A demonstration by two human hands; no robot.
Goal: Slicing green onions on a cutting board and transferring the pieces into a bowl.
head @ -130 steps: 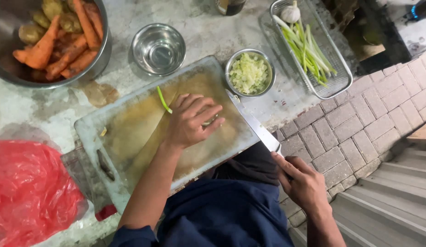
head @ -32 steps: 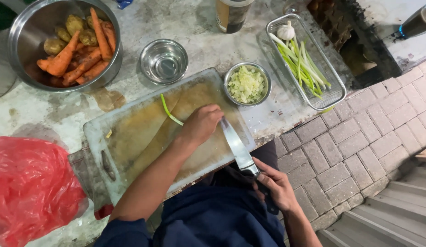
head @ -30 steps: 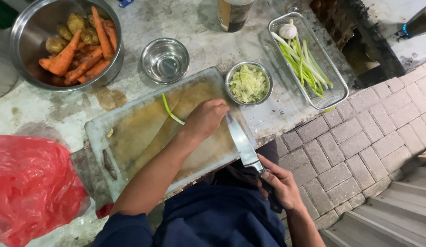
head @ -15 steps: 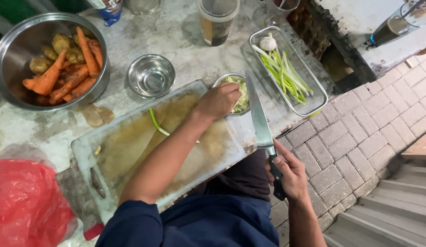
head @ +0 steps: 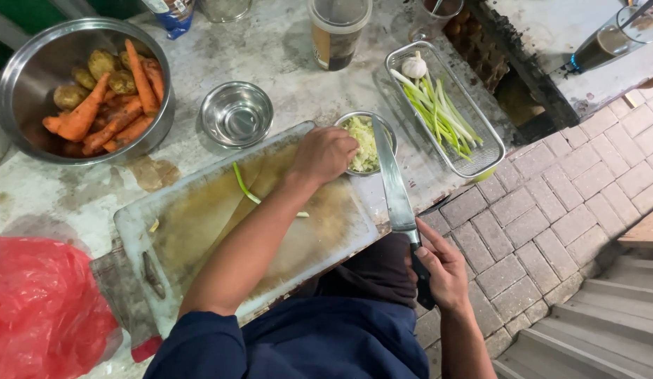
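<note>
The left hand, fingers curled, rested over one small steel bowl of pale shredded greens beside the cutting board, while the right hand gripped one long knife, blade pointing away.

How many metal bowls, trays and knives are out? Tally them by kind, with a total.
Metal bowls: 3, big carrot bowl, empty bowl, shredded-greens bowl
Wire trays: 1
Knives: 1, in right hand
Total: 5
</note>
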